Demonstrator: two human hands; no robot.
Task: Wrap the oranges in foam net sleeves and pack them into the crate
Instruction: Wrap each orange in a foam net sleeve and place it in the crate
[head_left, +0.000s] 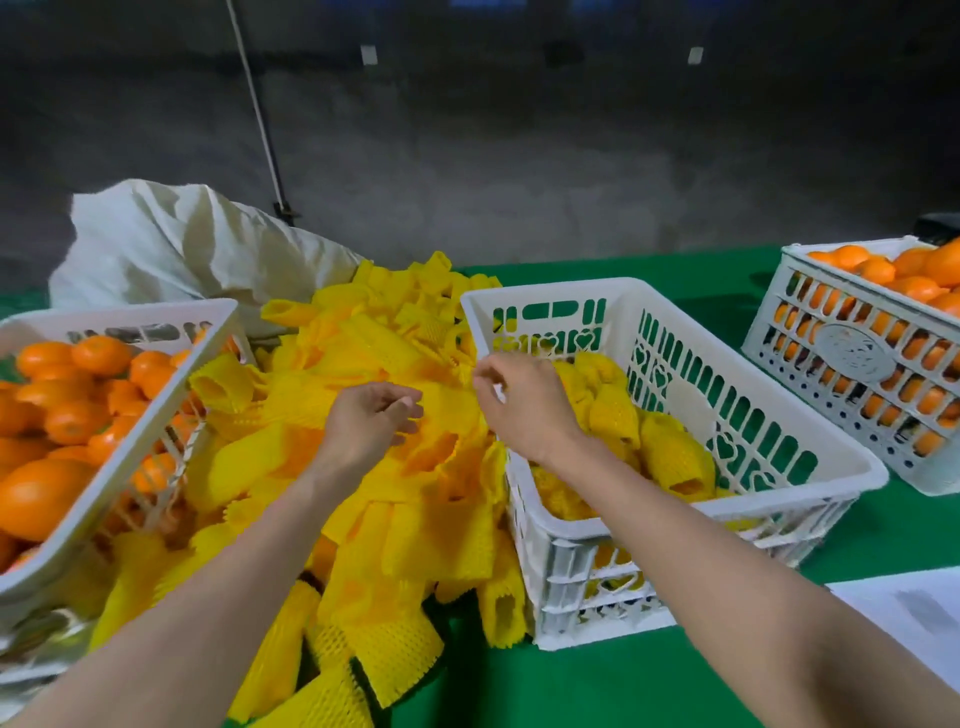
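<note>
A heap of yellow foam net sleeves (395, 499) lies on the green table between two white crates. My left hand (369, 421) hovers over the heap, fingers loosely curled, fingertips at a sleeve (447, 410) on top. My right hand (519, 400) is just to its right, above the near-left rim of the middle crate (795, 431), fingers loosely curled with nothing visible in them. That crate holds several oranges wrapped in yellow sleeves (670, 452). Bare oranges (67, 410) fill the white crate at the left (130, 436).
A second full crate of bare oranges (852, 353) stands at the far right. A white sack (182, 244) slumps behind the sleeve heap. White paper (914, 618) lies at the right front. Green table cover (597, 686) shows in front of the middle crate.
</note>
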